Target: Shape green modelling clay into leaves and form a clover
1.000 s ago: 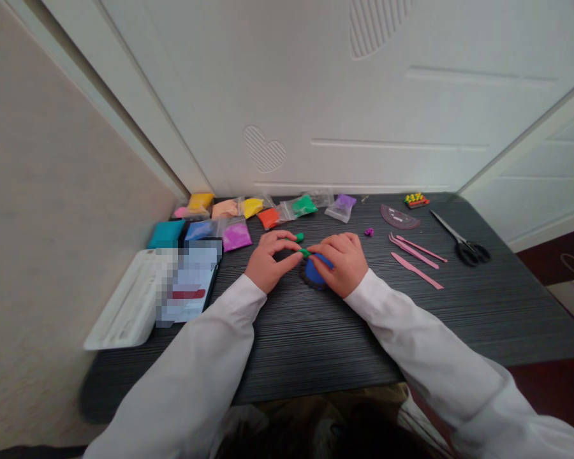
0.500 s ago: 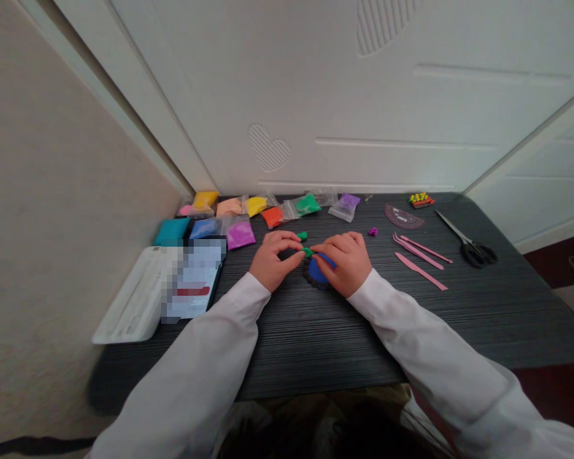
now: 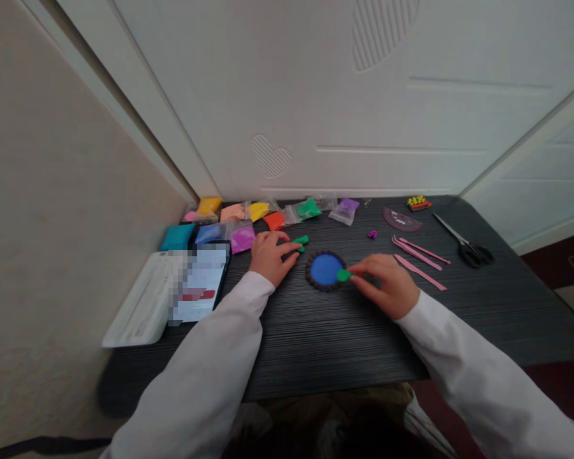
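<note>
My right hand point(image 3: 382, 285) pinches a flat, leaf-shaped piece of green clay point(image 3: 343, 275) between thumb and fingertips, over the right rim of a round clay disc. The disc point(image 3: 326, 268) is blue, edged with dark brown bumps, and lies flat on the black table. Left of it, my left hand point(image 3: 270, 258) has thumb and forefinger closed around a small green clay bit point(image 3: 301, 250), mostly covered by the fingertips. Just beyond those fingers lies a green clay roll point(image 3: 301, 240).
Bags of coloured clay, among them a magenta pack point(image 3: 242, 239), line the back left. A phone point(image 3: 203, 280) and a white tray point(image 3: 141, 299) lie left. On the right are a purple clay lump point(image 3: 372, 234), pink tools point(image 3: 421, 272), a protractor point(image 3: 402, 220) and scissors point(image 3: 466, 245).
My hands have parted. The right hand has moved right and nearer with the flat green piece, uncovering the blue disc. My left hand stays close to where it was.
</note>
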Motion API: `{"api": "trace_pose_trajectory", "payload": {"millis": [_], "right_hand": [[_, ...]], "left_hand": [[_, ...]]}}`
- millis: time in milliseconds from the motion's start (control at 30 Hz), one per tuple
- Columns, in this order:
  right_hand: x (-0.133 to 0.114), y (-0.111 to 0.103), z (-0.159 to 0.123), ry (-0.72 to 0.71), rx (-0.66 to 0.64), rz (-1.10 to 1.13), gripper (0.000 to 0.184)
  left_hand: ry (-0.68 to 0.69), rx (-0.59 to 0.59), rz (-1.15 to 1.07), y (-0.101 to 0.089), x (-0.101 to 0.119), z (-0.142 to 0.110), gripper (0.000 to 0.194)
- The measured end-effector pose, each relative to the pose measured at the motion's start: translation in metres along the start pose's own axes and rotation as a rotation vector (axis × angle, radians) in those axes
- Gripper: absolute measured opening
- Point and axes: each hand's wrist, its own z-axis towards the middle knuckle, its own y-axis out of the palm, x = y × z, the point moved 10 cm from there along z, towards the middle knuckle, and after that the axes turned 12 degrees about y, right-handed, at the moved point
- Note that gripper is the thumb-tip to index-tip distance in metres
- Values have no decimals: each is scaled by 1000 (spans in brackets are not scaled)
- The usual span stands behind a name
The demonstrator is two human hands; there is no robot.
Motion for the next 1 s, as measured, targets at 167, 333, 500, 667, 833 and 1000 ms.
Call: {"api": "trace_pose_trajectory", "payload": {"millis": [167,333,500,667,833,1000], "right_hand": [[4,24,-42,-11,-209,-28,16],[9,27,-47,-6,-177,-61,15],[7,28,-47,-28,-177,-75,18],[8,26,-47,-5,-189,-46,20],[10,19,-47,31,-143,59,19],[14,12,-45,39,-79,124,17]], "left_hand": [[42,-38,20,7,3,0,19],[82,-40,23,8,7,2,19],[107,-32,5,9,8,2,19],[86,-31,-48,10,8,5,20],[9,-17,-179,9,8,7,18],[-175,72,-395,-3,0,3,22]]}}
